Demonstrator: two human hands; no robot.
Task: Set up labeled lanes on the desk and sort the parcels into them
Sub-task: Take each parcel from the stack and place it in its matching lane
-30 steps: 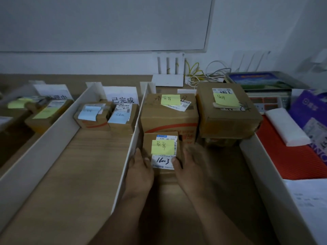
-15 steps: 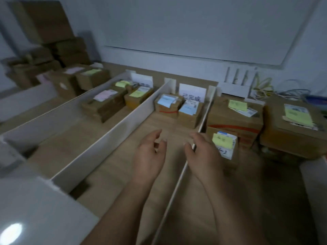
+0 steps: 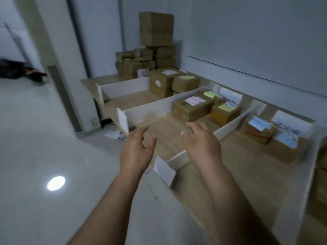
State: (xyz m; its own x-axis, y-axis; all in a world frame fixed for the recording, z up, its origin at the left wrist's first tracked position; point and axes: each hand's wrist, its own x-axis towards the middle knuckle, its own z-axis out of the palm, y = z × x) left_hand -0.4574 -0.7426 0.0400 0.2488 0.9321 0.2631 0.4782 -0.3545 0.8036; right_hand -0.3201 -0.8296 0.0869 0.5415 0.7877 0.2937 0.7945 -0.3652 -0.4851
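Observation:
My left hand and my right hand hover empty over the near end of the wooden desk, fingers loosely spread. White dividers split the desk into lanes. A stack of unsorted cardboard parcels stands at the far left end of the desk. Two parcels with notes sit in the far lane. Parcels with pink and yellow notes lie in the middle lane below a white label card. Parcels with blue notes lie in the right lane.
A pale glossy floor stretches to the left, with papers lying on it by the desk's corner. A white pillar stands at the left. A small folded white flap sticks up at the desk's near edge.
My view has swung left from the right-hand lanes to the desk's left end. Both hands let go of the small parcel with the yellow note and moved left, empty.

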